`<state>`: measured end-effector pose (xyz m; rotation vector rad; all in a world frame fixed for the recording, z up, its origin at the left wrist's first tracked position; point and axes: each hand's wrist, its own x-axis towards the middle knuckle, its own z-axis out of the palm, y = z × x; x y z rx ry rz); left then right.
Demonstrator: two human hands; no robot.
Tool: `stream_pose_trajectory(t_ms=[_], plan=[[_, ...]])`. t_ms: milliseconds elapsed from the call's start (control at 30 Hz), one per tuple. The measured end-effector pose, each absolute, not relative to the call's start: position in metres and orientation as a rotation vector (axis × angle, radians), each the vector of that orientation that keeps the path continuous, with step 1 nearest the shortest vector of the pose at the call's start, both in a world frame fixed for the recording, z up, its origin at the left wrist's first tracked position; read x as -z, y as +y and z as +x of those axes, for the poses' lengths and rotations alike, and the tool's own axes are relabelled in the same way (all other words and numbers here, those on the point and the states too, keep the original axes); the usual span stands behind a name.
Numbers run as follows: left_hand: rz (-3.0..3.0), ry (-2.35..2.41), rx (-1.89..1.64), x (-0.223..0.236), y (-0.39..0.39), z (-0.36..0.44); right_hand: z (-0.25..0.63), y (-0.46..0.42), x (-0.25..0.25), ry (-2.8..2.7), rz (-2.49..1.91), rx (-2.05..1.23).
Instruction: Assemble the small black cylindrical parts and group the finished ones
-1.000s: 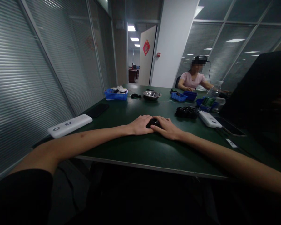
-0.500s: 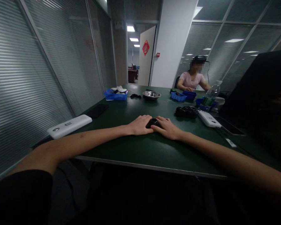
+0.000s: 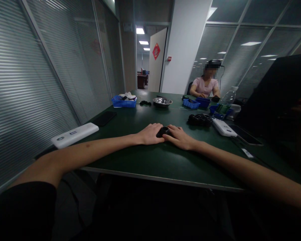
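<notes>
Both of my hands meet around a small black round object [image 3: 164, 131] on the dark green table [image 3: 140, 160]. Its top looks ring-shaped; its exact kind is too small and dark to make out. My left hand [image 3: 152, 134] lies against its left side with the fingers bent over the far edge. From the right, my right hand [image 3: 179, 136] grips it, thumb on the near side and fingers on the far side. Much of the object is covered by the fingers. To the right of my hands sits a cluster of similar black round pieces [image 3: 200, 119].
A white power bank [image 3: 75, 134] and a black phone [image 3: 104, 118] lie at left. Farther back are a blue basket [image 3: 124, 103], a metal bowl [image 3: 162, 102] and blue trays [image 3: 191, 103]. A bottle [image 3: 227, 102] and another white power bank [image 3: 224, 128] stand right. A person [image 3: 205, 85] sits opposite.
My hands and the black object have stayed in place. Across the table, the other person's outstretched arm has drawn back toward the body, with a dark item now at that hand.
</notes>
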<state>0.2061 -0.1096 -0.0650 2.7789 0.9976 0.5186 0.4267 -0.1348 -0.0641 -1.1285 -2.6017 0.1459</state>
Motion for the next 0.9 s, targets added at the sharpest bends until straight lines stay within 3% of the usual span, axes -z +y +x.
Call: stream_pose_trajectory(t_ms=[900], plan=[[2.777, 1.002, -0.547, 0.066, -0.109, 0.206, 0.445, -0.126, 0.063, -2.704, -0.964, -0.279]])
